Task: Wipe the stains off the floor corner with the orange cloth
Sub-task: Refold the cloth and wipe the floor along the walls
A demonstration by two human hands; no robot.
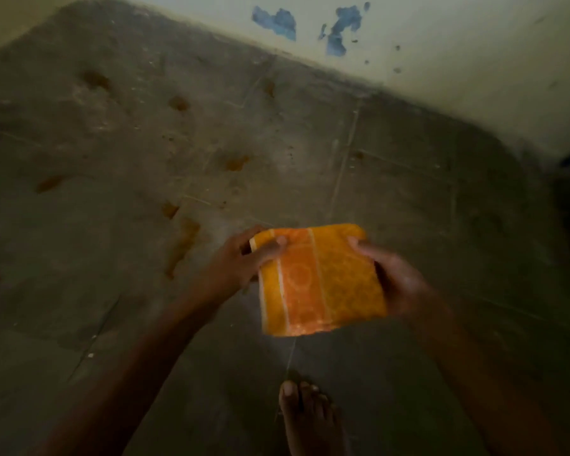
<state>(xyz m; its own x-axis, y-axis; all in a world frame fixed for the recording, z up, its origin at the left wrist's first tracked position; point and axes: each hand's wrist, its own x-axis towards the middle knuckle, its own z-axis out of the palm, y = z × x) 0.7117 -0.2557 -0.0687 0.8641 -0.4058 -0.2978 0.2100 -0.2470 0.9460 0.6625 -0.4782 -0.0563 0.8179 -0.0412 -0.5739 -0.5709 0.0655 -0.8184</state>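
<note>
A bare foot (305,419) stands on the floor (408,192) at the bottom of the view, directly below the orange cloth (320,281). The cloth, folded into a thick square, is held up off the floor. To its left, the left hand (241,261) grips its upper left corner with the thumb on top; to its right, the right hand (399,278) cups its right edge, thumb over the top. Both hands are closed on the cloth. Brown stains (181,238) lie on the floor to the cloth's left and beyond it towards the wall (441,60), none touching it. Wiping seems not yet begun; this looks like readying the cloth. The next move probably calls for lowering it flat onto the nearest stain, just left of the cloth, and pressing while rubbing.
</note>
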